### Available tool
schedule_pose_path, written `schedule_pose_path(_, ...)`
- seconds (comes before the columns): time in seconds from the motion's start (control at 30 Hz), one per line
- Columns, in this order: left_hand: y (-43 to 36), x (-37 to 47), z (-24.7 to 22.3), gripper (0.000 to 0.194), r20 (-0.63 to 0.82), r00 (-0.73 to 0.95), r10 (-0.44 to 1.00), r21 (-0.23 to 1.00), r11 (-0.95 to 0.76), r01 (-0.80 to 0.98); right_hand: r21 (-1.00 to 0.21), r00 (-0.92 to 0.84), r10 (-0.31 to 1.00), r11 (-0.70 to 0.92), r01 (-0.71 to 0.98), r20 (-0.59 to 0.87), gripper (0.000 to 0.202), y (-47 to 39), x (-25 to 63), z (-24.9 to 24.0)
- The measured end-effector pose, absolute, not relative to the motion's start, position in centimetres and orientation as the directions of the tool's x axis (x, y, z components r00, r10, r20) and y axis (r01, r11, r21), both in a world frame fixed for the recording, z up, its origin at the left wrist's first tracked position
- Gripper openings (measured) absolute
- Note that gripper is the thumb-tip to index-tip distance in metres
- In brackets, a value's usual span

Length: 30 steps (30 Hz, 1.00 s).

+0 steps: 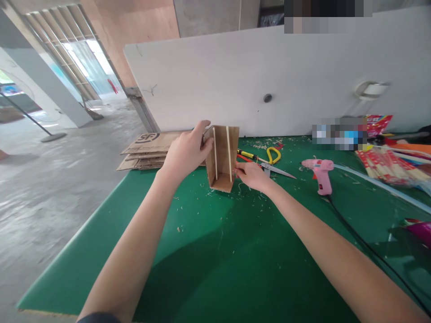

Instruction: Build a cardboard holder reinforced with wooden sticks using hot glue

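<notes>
A small open cardboard box stands on the green table, its open side towards me. Two thin wooden sticks run upright inside it. My left hand grips the box at its upper left edge, thumb in front and fingers behind. Lower down, my right hand is closed at the box's right side, its fingertips against that edge and partly hidden. Just behind the right hand lie scissors with pointed metal blades, a yellow-and-black tool and a yellow-handled tool.
Flattened cardboard is stacked at the left. A pink glue gun with a black cord lies at the right, near packets of sticks. Behind the green table rises a white board. Small scraps litter the tabletop.
</notes>
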<state>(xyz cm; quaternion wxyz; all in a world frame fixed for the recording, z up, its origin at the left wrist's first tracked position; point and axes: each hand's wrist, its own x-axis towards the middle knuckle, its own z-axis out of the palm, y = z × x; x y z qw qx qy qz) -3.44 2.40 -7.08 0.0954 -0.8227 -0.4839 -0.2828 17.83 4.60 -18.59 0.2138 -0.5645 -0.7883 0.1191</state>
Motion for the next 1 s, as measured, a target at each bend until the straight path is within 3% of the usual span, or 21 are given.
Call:
schedule_pose_path(0.17, 2.6, -3.5, -7.1, 0.039, 0.591, 0.350, 0.727, 0.267, -0.585, 0.766, -0.466, -0.281, 0.935, 0.352, 0.812, 0.215, 0.029, 4.3, 17.9, -17.3)
schedule_pose_path(0.4, 4.2, -3.8, -8.4, 0.034, 0.494, 0.376, 0.784, 0.498, -0.610, 0.616, -0.530, -0.292, 0.921, 0.388, 0.755, 0.258, 0.027, 4.1, 18.8, -15.5)
schedule_pose_path(0.57, 4.9, -4.4, -9.4, 0.045, 0.380, 0.553, 0.742, 0.674, -0.631, 0.384, -0.540, -0.308, 0.898, 0.435, 0.720, 0.313, 0.028, 3.8, 19.3, -14.3)
schedule_pose_path(0.77, 6.4, -5.5, -11.8, 0.077, 0.232, 0.693, 0.682, 0.849, -0.490, 0.198, -0.559, -0.320, 0.910, 0.414, 0.718, 0.264, 0.029, 3.3, 19.1, -13.3)
schedule_pose_path(1.0, 7.1, -5.2, -12.8, 0.077, 0.245, 0.636, 0.731, 0.934, -0.354, 0.047, -0.574, -0.247, 0.932, 0.358, 0.736, 0.265, 0.032, 3.0, 18.9, -12.9)
